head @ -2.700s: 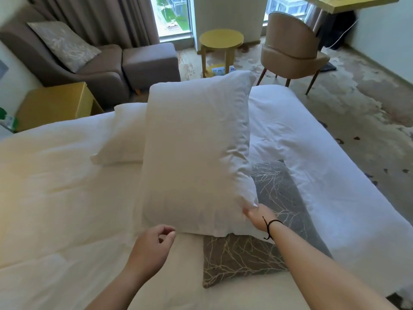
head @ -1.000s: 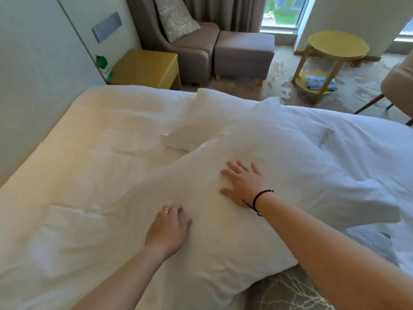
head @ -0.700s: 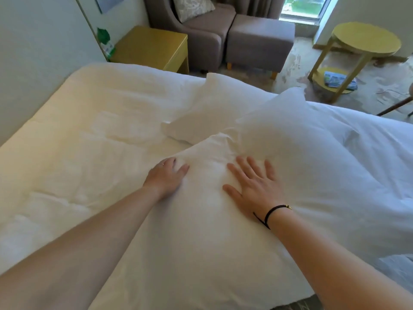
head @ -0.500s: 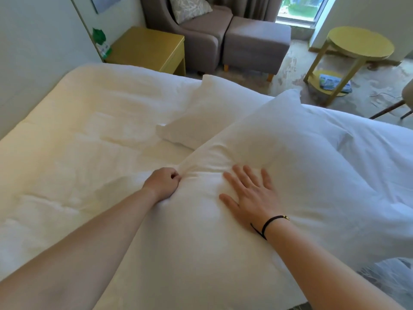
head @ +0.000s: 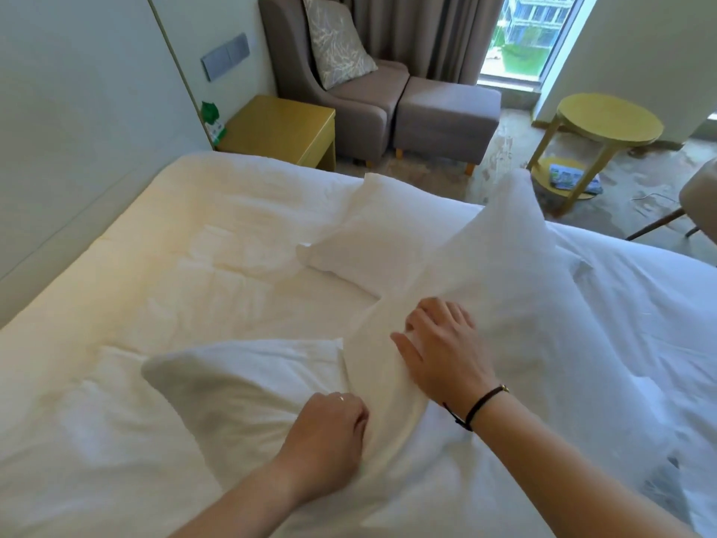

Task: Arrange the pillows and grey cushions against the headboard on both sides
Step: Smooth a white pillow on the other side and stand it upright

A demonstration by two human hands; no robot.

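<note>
In the middle of the bed [head: 163, 273], left hand [head: 329, 440] and right hand [head: 442, 351] both grip the pillow [head: 500, 273]; better lift it clear, not drag.

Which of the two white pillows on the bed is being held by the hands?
The nearer, larger white pillow: the left hand and right hand grip it. The smaller pillow lies behind it, untouched.
</note>
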